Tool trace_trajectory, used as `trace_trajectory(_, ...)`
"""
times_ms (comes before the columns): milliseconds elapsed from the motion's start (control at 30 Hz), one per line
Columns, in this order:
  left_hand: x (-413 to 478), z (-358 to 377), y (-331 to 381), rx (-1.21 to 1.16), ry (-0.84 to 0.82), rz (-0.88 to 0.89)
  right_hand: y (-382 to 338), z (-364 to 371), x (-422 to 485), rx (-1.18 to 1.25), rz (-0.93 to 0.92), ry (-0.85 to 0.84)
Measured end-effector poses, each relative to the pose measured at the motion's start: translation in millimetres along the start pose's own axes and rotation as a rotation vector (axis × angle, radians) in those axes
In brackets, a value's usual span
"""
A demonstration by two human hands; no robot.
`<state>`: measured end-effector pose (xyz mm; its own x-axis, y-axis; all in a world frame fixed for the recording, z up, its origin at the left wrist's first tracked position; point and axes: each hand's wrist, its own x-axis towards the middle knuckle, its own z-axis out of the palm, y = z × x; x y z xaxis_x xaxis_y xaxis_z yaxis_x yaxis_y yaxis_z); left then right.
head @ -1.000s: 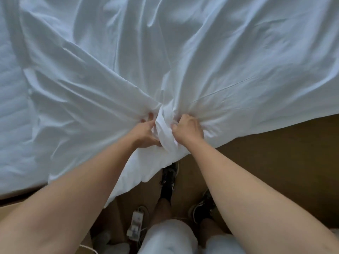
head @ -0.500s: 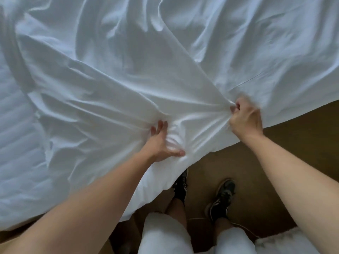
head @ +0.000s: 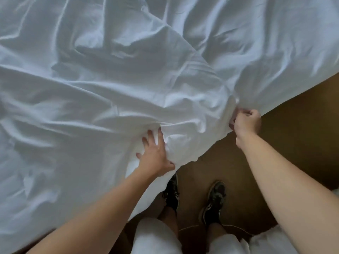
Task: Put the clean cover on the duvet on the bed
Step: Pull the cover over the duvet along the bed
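The cover [head: 113, 92] is white, matt, creased cloth; the floor [head: 286, 129] looks matt brown.

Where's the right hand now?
Head view, right of centre: right hand grips the white cover at its edge by the floor, apart from the left hand.

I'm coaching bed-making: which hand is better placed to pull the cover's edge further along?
Right. The right hand pinches the hanging edge of the cover in a closed grip; the left hand lies flat, fingers spread, only pressing the fabric.
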<state>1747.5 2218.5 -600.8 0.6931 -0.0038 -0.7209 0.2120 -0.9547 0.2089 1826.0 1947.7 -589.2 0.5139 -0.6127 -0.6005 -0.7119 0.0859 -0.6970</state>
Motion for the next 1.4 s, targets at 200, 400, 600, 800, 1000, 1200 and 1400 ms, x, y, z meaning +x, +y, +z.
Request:
trace_trajectory(200,0,30,19,0.101,0.098,-0.054,30,10,-1,-0.099,-0.07,-0.109)
trace_trajectory(400,-1,33,1,0.053,0.041,-0.047,3,-24,33,-0.228,-0.231,0.07)
trace_trajectory(600,-7,20,-7,0.083,-0.045,-0.056,-69,-37,66,-0.18,-0.278,0.299)
trace_trajectory(800,-2,-29,31,0.106,-0.198,-0.059,-57,-8,48,-0.214,-0.373,-0.003)
trace_trajectory(1000,47,-83,140,0.083,0.168,0.22,-54,2,55,-0.586,-0.191,-0.202)
trace_trajectory(1200,70,-43,152,0.192,-0.006,0.101,-71,-23,84,-0.52,-0.284,0.204)
trace_trajectory(1400,75,-48,183,0.092,0.31,0.264,-90,-43,151,-0.379,-0.114,0.134)
